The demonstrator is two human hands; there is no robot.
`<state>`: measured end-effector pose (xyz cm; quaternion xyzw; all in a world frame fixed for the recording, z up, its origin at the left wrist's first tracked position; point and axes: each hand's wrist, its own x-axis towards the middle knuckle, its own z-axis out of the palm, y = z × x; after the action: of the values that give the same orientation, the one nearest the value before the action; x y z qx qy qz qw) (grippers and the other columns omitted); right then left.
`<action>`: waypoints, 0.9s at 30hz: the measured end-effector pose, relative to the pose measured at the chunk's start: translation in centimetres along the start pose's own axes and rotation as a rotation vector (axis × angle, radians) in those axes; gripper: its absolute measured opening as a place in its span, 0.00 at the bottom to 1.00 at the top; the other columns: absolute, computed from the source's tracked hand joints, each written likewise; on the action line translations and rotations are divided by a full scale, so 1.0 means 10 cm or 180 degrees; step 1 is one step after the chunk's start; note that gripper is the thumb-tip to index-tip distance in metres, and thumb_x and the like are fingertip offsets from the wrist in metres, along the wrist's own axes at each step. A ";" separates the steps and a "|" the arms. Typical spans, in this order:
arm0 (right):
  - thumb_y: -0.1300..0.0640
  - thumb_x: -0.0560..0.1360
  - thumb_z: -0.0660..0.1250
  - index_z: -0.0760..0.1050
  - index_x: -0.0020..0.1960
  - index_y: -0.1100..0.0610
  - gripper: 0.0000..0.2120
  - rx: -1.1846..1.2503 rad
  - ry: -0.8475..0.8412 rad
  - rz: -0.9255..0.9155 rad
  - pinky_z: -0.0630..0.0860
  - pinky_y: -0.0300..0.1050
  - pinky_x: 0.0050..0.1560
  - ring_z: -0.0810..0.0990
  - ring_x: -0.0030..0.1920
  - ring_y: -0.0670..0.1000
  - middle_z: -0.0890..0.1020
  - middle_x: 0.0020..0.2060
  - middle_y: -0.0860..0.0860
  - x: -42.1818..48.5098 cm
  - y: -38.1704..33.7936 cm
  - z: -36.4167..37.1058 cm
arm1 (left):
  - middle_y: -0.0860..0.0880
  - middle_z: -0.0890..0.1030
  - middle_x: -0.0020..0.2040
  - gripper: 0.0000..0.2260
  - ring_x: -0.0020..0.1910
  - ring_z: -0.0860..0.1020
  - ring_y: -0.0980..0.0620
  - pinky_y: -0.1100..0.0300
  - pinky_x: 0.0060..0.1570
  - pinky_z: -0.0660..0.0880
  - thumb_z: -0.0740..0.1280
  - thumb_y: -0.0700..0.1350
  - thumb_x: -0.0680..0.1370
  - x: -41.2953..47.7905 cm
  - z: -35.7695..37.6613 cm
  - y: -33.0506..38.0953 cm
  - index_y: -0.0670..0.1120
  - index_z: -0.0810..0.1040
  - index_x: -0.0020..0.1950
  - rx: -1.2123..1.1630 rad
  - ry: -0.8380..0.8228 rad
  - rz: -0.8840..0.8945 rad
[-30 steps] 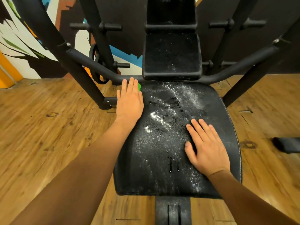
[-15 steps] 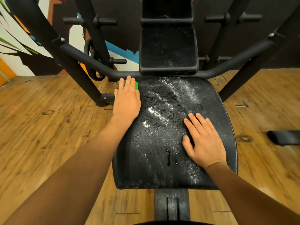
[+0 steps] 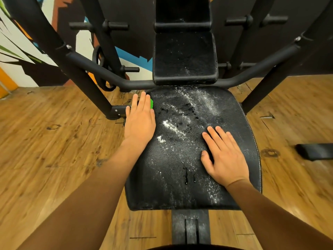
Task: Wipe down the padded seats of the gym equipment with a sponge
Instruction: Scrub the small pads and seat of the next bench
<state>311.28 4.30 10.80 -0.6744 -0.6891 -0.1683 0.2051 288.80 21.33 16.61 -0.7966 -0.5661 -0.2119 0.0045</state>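
Green sponge [image 3: 151,103] lies at the far left corner of the padded seat [image 3: 167,186], pressed under the left hand [image 3: 140,121], fingers straight (only a sliver shows). Right hand [image 3: 226,157] rests flat, fingers extended, near the right edge. White residue [image 3: 173,127] streaks the centre.

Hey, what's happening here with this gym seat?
A person is cleaning a black padded seat. Their left hand presses flat on a green sponge at the seat's far left corner, while the right hand rests flat on its right side. White streaks and droplets cover the middle, and the back pad is speckled too, so most of the wiping looks undone.
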 end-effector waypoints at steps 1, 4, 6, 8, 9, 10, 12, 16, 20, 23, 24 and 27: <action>0.47 0.80 0.56 0.71 0.76 0.59 0.28 0.0005 0.0007 -0.0002 0.54 0.56 0.80 0.63 0.79 0.58 0.69 0.76 0.56 0.00 0.00 0.00 | 0.48 0.55 0.83 0.24 0.82 0.50 0.45 0.40 0.77 0.57 0.52 0.46 0.86 -0.04 0.00 0.01 0.44 0.55 0.82 -0.0035 0.0008 -0.0010; 0.47 0.80 0.56 0.70 0.76 0.59 0.28 0.0014 0.0008 -0.0005 0.54 0.56 0.80 0.63 0.79 0.58 0.69 0.76 0.56 0.00 0.00 0.00 | 0.49 0.55 0.83 0.24 0.82 0.50 0.48 0.43 0.78 0.53 0.52 0.47 0.86 -0.38 0.01 -0.02 0.46 0.56 0.83 -0.0103 0.0092 -0.0061; 0.47 0.81 0.56 0.70 0.76 0.59 0.28 0.0015 -0.0013 0.0003 0.53 0.56 0.80 0.62 0.79 0.58 0.69 0.76 0.56 0.00 0.00 0.00 | 0.50 0.55 0.83 0.24 0.82 0.50 0.49 0.45 0.78 0.51 0.51 0.48 0.86 -0.61 0.01 -0.04 0.47 0.56 0.83 -0.0076 0.0057 -0.0106; 0.46 0.81 0.56 0.70 0.76 0.59 0.28 0.0004 -0.0013 0.0009 0.53 0.55 0.81 0.62 0.79 0.57 0.69 0.77 0.56 -0.01 0.01 0.00 | 0.51 0.54 0.83 0.24 0.82 0.50 0.50 0.45 0.78 0.50 0.51 0.48 0.86 -0.63 0.01 -0.05 0.47 0.56 0.83 -0.0032 0.0022 -0.0094; 0.46 0.81 0.56 0.70 0.76 0.59 0.28 0.0000 -0.0014 0.0002 0.53 0.55 0.81 0.62 0.79 0.57 0.69 0.77 0.56 -0.01 0.01 0.00 | 0.51 0.54 0.83 0.24 0.82 0.50 0.50 0.45 0.78 0.50 0.51 0.48 0.86 -0.56 0.01 -0.05 0.47 0.56 0.83 -0.0032 0.0020 -0.0080; 0.46 0.81 0.56 0.70 0.76 0.59 0.28 -0.0001 -0.0016 -0.0007 0.52 0.55 0.81 0.62 0.79 0.57 0.69 0.77 0.56 0.00 0.01 0.00 | 0.50 0.54 0.83 0.24 0.82 0.49 0.49 0.44 0.78 0.51 0.51 0.48 0.86 -0.48 0.01 -0.05 0.47 0.55 0.83 -0.0035 -0.0003 -0.0065; 0.47 0.81 0.56 0.70 0.76 0.59 0.28 0.0015 -0.0009 -0.0016 0.52 0.55 0.81 0.62 0.79 0.58 0.69 0.77 0.56 0.00 0.01 0.00 | 0.50 0.53 0.83 0.24 0.82 0.49 0.49 0.43 0.78 0.52 0.51 0.48 0.86 -0.37 0.00 -0.04 0.47 0.54 0.83 -0.0036 -0.0055 -0.0061; 0.46 0.81 0.56 0.70 0.76 0.59 0.28 0.0034 -0.0040 -0.0001 0.53 0.56 0.81 0.62 0.79 0.58 0.69 0.77 0.56 0.00 0.01 -0.01 | 0.50 0.52 0.83 0.24 0.82 0.49 0.49 0.45 0.79 0.51 0.51 0.48 0.86 -0.51 -0.02 -0.03 0.47 0.54 0.83 -0.0035 -0.0061 -0.0052; 0.47 0.81 0.56 0.70 0.76 0.59 0.28 0.0031 -0.0018 -0.0012 0.53 0.55 0.81 0.62 0.79 0.58 0.69 0.76 0.57 0.00 0.01 -0.02 | 0.51 0.53 0.83 0.24 0.82 0.49 0.50 0.47 0.79 0.49 0.51 0.48 0.86 -0.78 -0.03 -0.08 0.48 0.55 0.83 -0.0003 -0.0108 0.0019; 0.47 0.81 0.56 0.70 0.76 0.59 0.28 0.0046 0.0007 -0.0001 0.51 0.54 0.81 0.63 0.79 0.58 0.70 0.76 0.57 0.00 0.00 -0.01 | 0.50 0.54 0.83 0.24 0.82 0.50 0.49 0.46 0.78 0.51 0.51 0.48 0.86 -0.70 -0.03 -0.10 0.47 0.56 0.83 0.0045 -0.0076 0.0063; 0.47 0.81 0.56 0.71 0.76 0.59 0.27 0.0053 0.0013 0.0002 0.51 0.53 0.81 0.63 0.79 0.58 0.70 0.76 0.57 -0.01 0.00 -0.01 | 0.50 0.55 0.83 0.24 0.82 0.51 0.49 0.45 0.78 0.52 0.52 0.48 0.86 -0.65 -0.03 -0.10 0.47 0.56 0.82 0.0045 -0.0059 0.0060; 0.47 0.81 0.56 0.70 0.76 0.59 0.27 0.0051 0.0003 0.0015 0.50 0.53 0.81 0.62 0.79 0.58 0.69 0.76 0.56 -0.01 -0.01 -0.02 | 0.49 0.56 0.83 0.23 0.82 0.52 0.48 0.44 0.78 0.54 0.52 0.47 0.86 -0.55 -0.02 -0.09 0.46 0.57 0.82 0.0034 -0.0022 0.0013</action>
<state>311.23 4.08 10.87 -0.6743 -0.6887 -0.1626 0.2113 286.49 16.69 14.69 -0.7985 -0.5656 -0.2062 0.0073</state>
